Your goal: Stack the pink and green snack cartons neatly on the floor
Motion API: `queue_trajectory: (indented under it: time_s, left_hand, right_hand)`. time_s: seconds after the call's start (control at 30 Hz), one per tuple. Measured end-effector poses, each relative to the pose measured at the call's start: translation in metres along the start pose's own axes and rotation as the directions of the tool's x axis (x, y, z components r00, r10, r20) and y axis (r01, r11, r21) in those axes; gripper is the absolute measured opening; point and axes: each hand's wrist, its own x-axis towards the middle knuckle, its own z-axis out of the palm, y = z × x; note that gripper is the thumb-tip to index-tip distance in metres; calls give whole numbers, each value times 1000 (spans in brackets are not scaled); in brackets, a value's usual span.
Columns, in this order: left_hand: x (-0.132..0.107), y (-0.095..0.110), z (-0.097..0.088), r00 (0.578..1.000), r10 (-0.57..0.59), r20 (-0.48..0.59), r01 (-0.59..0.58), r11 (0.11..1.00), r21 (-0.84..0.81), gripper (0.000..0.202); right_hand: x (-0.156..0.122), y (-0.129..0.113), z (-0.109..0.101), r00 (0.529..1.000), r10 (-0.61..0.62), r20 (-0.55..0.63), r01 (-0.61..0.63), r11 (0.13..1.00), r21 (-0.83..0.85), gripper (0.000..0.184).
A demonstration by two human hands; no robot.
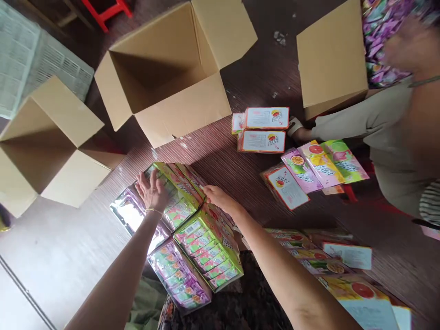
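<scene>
A block of film-wrapped boxes of small packets rests in front of me, partly over my lap. Green boxes (pixel 209 250) with pink fruit pictures form its right side, and shiny purple boxes (pixel 178 277) its left side. My left hand (pixel 153 192) lies on top of the far boxes, fingers spread. My right hand (pixel 217 197) has its fingers closed at the right edge of the block, near the corner where the green boxes meet. Its fingertips are partly hidden.
Open cardboard cartons stand at the far middle (pixel 182 107) and left (pixel 74 178). Flat printed boxes (pixel 263 141) and colourful cartons (pixel 321 167) lie to the right, with more stacks (pixel 364 291) near my right arm. A co-worker's blurred hand (pixel 409 46) is over a carton of purple packets (pixel 374 41).
</scene>
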Motion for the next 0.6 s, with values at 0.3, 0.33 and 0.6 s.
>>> queue_trajectory:
  time_s: [0.3,0.33,0.6]
  left_hand:
    - [0,7,25,993,-80,-90,85,995,51,59]
    - [0,7,27,992,-80,-99,86,995,56,59]
    - [1,3,34,989,-83,-120,92,993,74,57]
  right_hand:
    - [69,-84,7,968,-249,33,208,722,-660,55]
    - [79,-91,11,963,-266,52,230,700,-676,56]
    - [40,-66,30,937,-282,204,333,552,-765,51]
